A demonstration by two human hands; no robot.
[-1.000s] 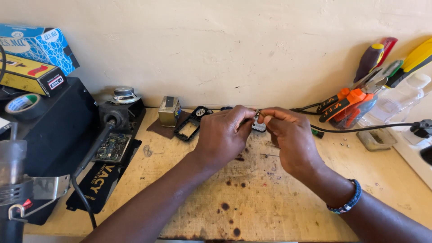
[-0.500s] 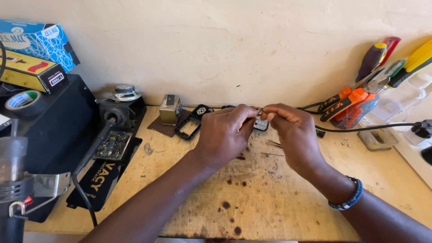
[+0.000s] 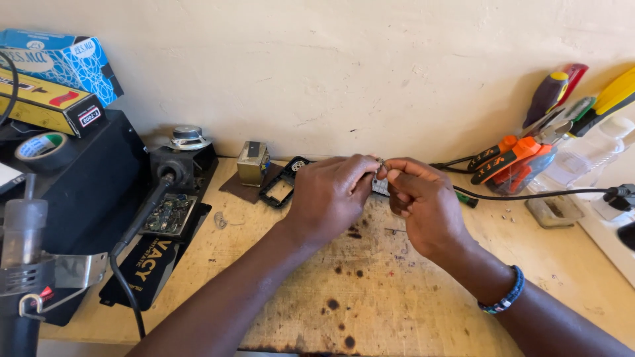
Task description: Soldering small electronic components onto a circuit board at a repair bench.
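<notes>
Two bare hands meet over the back of the scorched wooden workbench [image 3: 370, 291], close to the cream wall. The left hand [image 3: 327, 198] and the right hand [image 3: 423, 205] face each other with fingertips touching around a small metallic part [image 3: 380, 173], which is mostly hidden between them; both sets of fingers are drawn together and pinched on it, and what kind of part it is cannot be told. The right wrist wears a blue beaded bracelet [image 3: 504, 299]. Just left of the left hand, on the workbench, lies a black rectangular plastic frame [image 3: 281, 188], and beside that stands a small metal-cased transformer [image 3: 253, 162] on a dark scrap. Farther left of the hands, a soldering iron [image 3: 149, 208] rests with its cable running toward the bench's front edge, a green circuit board [image 3: 169, 213] beneath it and a round speaker magnet [image 3: 188, 137] behind. At the far left stand a black case with a roll of tape [image 3: 41, 147] on top, a yellow box [image 3: 46, 102] and a blue box [image 3: 63, 59]. Right of the hands, a black cable [image 3: 529, 196] crosses the workbench toward a white power strip [image 3: 612, 221], while orange-handled pliers [image 3: 509, 158] and several screwdrivers [image 3: 552, 92] lean against the wall.
</notes>
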